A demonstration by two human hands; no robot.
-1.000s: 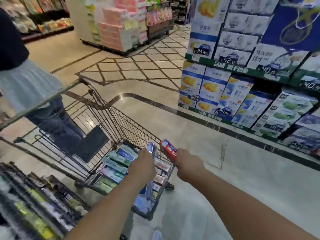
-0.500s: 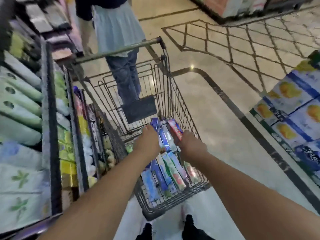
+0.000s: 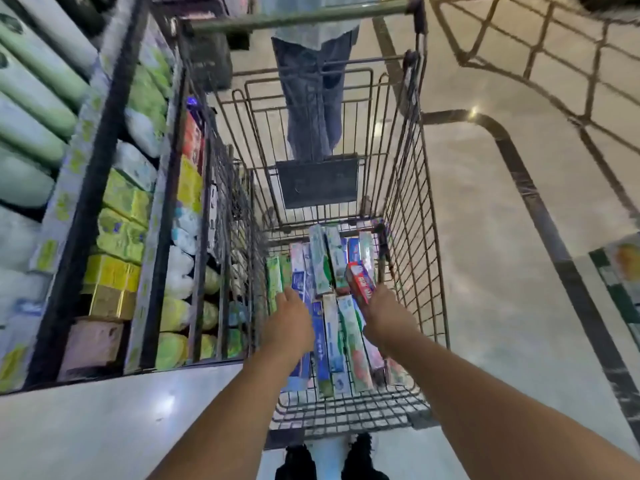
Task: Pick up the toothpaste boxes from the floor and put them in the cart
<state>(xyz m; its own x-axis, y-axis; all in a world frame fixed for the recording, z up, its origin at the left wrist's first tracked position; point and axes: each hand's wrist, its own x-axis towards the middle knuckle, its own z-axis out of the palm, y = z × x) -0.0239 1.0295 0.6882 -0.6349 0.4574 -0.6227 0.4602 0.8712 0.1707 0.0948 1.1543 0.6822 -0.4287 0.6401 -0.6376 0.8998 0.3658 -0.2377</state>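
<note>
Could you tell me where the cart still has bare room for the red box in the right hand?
Bare wire mesh shows along the near end of the wire shopping cart, below the box ends. The middle is crowded with toothpaste boxes. The right hand holds the red toothpaste box above them.

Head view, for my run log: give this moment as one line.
right hand holds red toothpaste box | left hand on blue box | both over cart
</note>
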